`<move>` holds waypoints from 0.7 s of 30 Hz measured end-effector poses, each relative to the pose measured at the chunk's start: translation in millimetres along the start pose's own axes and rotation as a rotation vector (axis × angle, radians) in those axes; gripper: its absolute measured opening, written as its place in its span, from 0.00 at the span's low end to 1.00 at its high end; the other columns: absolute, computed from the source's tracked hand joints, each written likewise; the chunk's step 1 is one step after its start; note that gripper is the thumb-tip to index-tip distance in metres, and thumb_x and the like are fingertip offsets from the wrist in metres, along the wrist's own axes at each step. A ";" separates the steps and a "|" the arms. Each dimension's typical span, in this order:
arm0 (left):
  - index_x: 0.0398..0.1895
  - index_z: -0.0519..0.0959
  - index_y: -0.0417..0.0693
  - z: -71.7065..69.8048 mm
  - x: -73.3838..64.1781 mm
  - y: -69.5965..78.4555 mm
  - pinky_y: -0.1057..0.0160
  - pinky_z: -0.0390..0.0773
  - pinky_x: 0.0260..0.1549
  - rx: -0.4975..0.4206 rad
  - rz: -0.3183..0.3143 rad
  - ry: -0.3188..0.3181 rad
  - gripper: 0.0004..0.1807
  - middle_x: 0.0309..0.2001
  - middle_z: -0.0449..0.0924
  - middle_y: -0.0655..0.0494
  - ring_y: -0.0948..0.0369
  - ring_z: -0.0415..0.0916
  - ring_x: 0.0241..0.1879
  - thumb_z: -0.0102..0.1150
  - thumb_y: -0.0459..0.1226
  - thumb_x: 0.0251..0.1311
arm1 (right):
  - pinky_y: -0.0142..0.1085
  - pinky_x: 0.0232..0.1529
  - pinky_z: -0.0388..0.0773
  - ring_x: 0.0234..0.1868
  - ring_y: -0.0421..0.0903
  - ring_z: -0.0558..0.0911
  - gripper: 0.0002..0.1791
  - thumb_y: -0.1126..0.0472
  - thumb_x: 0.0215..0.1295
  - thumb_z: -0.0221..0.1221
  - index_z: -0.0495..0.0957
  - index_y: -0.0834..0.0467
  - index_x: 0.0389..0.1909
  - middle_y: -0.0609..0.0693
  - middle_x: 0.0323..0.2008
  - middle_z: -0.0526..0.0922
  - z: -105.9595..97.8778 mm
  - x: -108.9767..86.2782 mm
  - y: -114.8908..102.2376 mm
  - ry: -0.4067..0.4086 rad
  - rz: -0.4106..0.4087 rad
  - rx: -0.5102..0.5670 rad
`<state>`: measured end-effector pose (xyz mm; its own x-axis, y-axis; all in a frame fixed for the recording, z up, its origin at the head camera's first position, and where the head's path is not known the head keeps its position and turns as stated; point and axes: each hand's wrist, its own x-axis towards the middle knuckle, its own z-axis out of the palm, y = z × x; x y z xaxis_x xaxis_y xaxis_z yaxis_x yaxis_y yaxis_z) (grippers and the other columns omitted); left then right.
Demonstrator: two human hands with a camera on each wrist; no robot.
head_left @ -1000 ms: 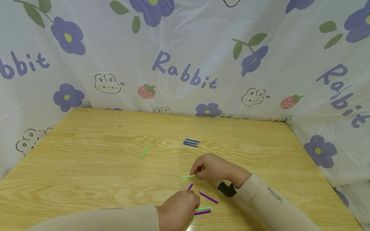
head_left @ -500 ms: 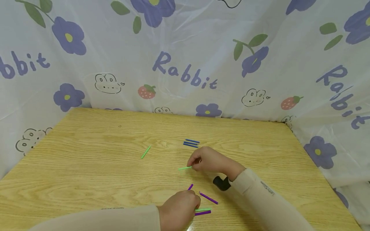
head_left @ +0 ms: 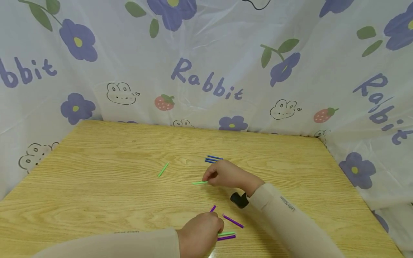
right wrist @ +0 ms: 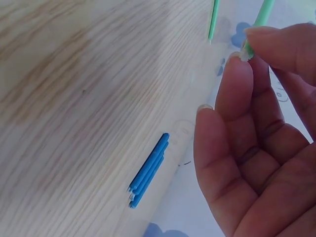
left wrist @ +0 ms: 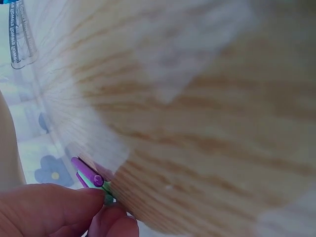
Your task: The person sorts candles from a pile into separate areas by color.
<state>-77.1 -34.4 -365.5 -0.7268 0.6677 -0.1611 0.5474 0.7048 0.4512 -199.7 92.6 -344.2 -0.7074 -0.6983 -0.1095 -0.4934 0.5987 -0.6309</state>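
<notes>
Here, both hands are nearly closed, each pinching a thin stick. The right hand (head_left: 227,175) has thumb and fingertips together on the end of a green stick (head_left: 198,183), which points out to the left over the bench (head_left: 106,186); the right wrist view shows the other fingers curved and lying apart from it. Three blue sticks (right wrist: 149,170) lie side by side on the bench just beyond this hand, which partly covers them in the head view. Well to the left of them lies a loose green stick (head_left: 163,170), set at a slant.

Nearer the person, the left hand (head_left: 200,231) grips the lower green stick (head_left: 229,233) between thumb and finger, its far end showing to the right. Just beside that is the lower purple stick (head_left: 227,237), almost parallel; whether the fingers also touch it cannot be told. The tip of an upper purple stick (head_left: 213,208) shows past the knuckles, the rest hidden. A slanted purple stick (head_left: 233,221) lies on the bench near the left hand, apart from it. Behind the bench hangs a white cloth (head_left: 206,43) printed with flowers and rabbits.
</notes>
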 end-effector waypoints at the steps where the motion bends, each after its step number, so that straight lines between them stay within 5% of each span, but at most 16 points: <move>1: 0.25 0.78 0.48 -0.2 -0.1 -0.1 0.75 0.69 0.25 -0.005 0.000 -0.003 0.10 0.21 0.72 0.65 0.73 0.68 0.24 0.55 0.24 0.48 | 0.30 0.33 0.73 0.31 0.36 0.74 0.10 0.67 0.57 0.54 0.83 0.54 0.35 0.42 0.35 0.82 0.4 1.6 -0.5 -0.002 0.005 0.006; 12: 0.26 0.79 0.48 -0.7 0.4 -0.9 0.75 0.69 0.23 -0.040 -0.009 -0.013 0.11 0.21 0.72 0.66 0.72 0.67 0.22 0.54 0.23 0.50 | 0.29 0.33 0.72 0.30 0.36 0.74 0.10 0.68 0.56 0.54 0.83 0.53 0.32 0.41 0.32 0.81 4.6 24.8 -5.0 0.001 0.004 -0.049; 21: 0.22 0.78 0.49 1.0 -0.4 -0.5 0.76 0.69 0.23 0.045 0.028 0.044 0.10 0.22 0.73 0.65 0.72 0.69 0.23 0.58 0.24 0.46 | 0.29 0.34 0.72 0.31 0.37 0.75 0.11 0.69 0.55 0.54 0.83 0.53 0.31 0.41 0.31 0.81 9.0 44.3 -8.4 -0.010 0.021 -0.062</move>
<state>-76.7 -34.7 -366.5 -0.7278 0.6771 -0.1093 0.5853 0.6963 0.4154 -222.4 53.1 -350.6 -0.7129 -0.6891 -0.1303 -0.5093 0.6364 -0.5793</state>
